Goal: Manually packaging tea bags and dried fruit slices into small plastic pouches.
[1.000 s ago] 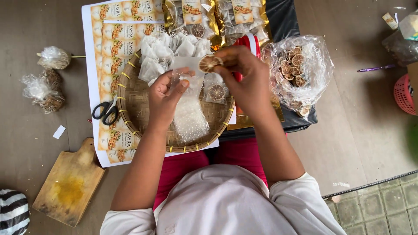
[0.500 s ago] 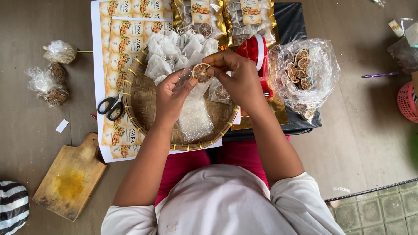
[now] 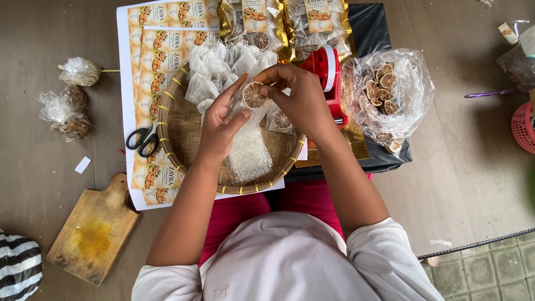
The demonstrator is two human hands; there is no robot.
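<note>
The right hand (image 3: 304, 100) pinches a dried citrus slice (image 3: 254, 95) between thumb and fingertips, its grip closed on the slice's right edge, and holds it just above the mouth of a small clear plastic pouch (image 3: 249, 150). The left hand (image 3: 223, 125) grips that pouch near its top, thumb and forefinger raised on either side of the slice so that the forefinger tip reaches up beside it; the pouch hangs down from this grip over a round woven bamboo tray (image 3: 175, 134) rimmed with yellow bindings. At the tray's far side lies a heap of empty white mesh sachets (image 3: 217, 69) (crumpled and overlapping, so no count is possible). The tray rests on sheets of printed labels (image 3: 159, 50) spread over the floor, and a pair of black-handled scissors (image 3: 142, 139) lies on those sheets just left of the tray. Right of the hands stands a red tape dispenser (image 3: 329, 69) on a low black desk (image 3: 370, 33), with a large clear bag of dried citrus slices (image 3: 390, 95) beside it and gold-backed filled packets (image 3: 278, 22) at the far edge. On the wooden floor to the left sit two small knotted plastic bags (image 3: 69, 95) and a wooden cutting board (image 3: 95, 231) stained yellow. The person sits close, red trousers and a pale top showing below the arms.
</note>
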